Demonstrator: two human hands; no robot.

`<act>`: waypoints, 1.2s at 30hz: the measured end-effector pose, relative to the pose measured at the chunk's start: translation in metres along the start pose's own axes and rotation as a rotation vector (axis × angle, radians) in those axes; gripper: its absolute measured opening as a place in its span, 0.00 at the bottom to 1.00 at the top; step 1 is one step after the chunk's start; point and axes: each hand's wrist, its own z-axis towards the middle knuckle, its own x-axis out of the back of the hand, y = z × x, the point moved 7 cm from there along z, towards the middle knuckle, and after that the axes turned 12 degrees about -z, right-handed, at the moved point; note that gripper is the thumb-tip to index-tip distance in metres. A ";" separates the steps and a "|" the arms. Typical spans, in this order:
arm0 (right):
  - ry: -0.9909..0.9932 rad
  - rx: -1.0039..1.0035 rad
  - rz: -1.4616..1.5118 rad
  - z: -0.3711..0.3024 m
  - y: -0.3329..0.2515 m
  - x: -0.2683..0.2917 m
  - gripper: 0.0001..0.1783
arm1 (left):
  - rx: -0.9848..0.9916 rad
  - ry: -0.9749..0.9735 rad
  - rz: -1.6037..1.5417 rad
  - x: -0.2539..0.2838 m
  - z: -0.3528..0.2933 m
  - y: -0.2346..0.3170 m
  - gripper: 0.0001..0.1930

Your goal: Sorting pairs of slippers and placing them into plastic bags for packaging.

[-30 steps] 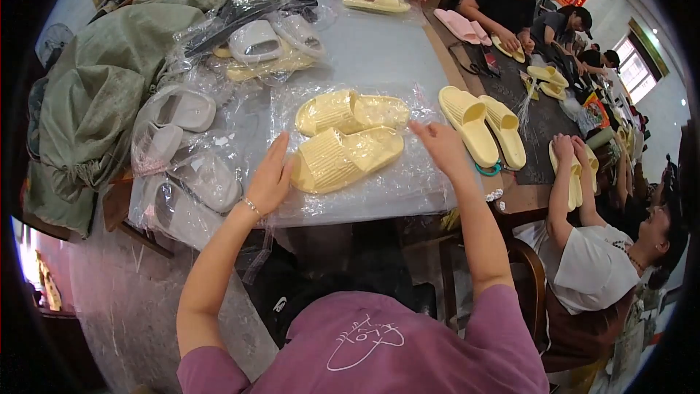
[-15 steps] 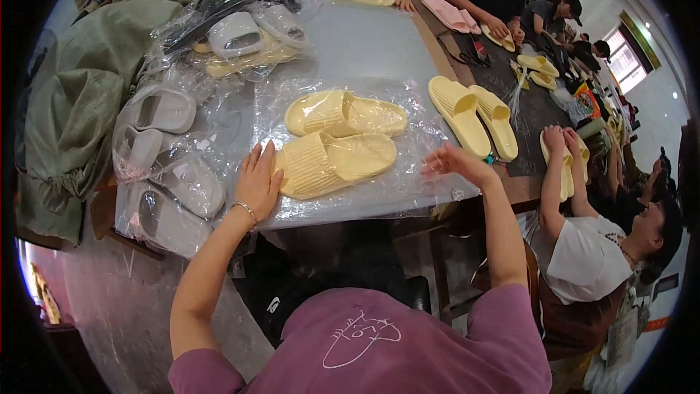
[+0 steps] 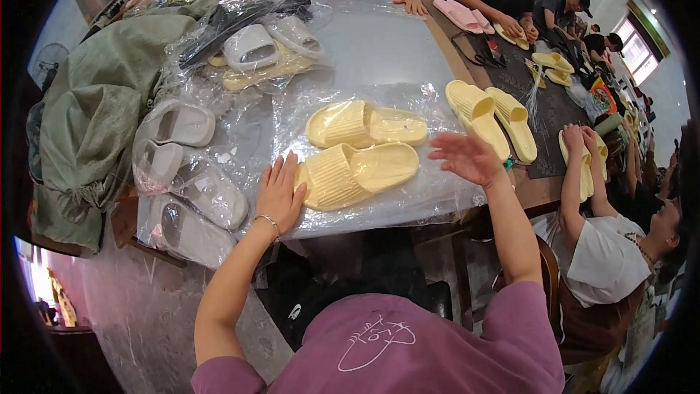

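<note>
Two ribbed yellow slippers lie side by side on the table in front of me, the far slipper point(image 3: 339, 124) shiny under clear film and the near slipper point(image 3: 332, 179) closer to the table edge. A clear plastic bag point(image 3: 445, 193) spreads around them; whether the near one is inside it I cannot tell. Flat beside the near slipper's toe, my left hand point(image 3: 281, 193) rests with its fingers stretched out. My right hand point(image 3: 467, 158) hovers, fingers spread and holding nothing, between the heels and another yellow pair point(image 3: 474, 113) on the right.
Bagged grey slippers point(image 3: 193, 230) lie along the left edge, with more bagged pairs point(image 3: 251, 47) behind them. A large green sack point(image 3: 109, 102) bulges at far left. Co-workers sit along the dark table point(image 3: 550, 149) at right, one person's hands point(image 3: 580, 137) on yellow slippers.
The whole view has shifted, moving the scene rightward. My right hand is nearer the slipper heels, its fingers spread wider. Across the table, a co-worker's yellow slipper has been lifted off the surface.
</note>
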 end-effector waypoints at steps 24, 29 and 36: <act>0.639 -0.087 -2.278 -0.034 -0.082 0.103 0.18 | -0.007 0.021 0.112 -0.009 0.003 0.001 0.29; 1.120 0.262 -2.080 -0.103 -0.174 0.036 0.15 | -0.219 0.133 0.147 0.012 -0.004 0.031 0.26; 0.789 0.586 -1.760 0.046 -0.051 -0.078 0.10 | -0.204 0.182 -0.053 0.009 0.033 0.023 0.25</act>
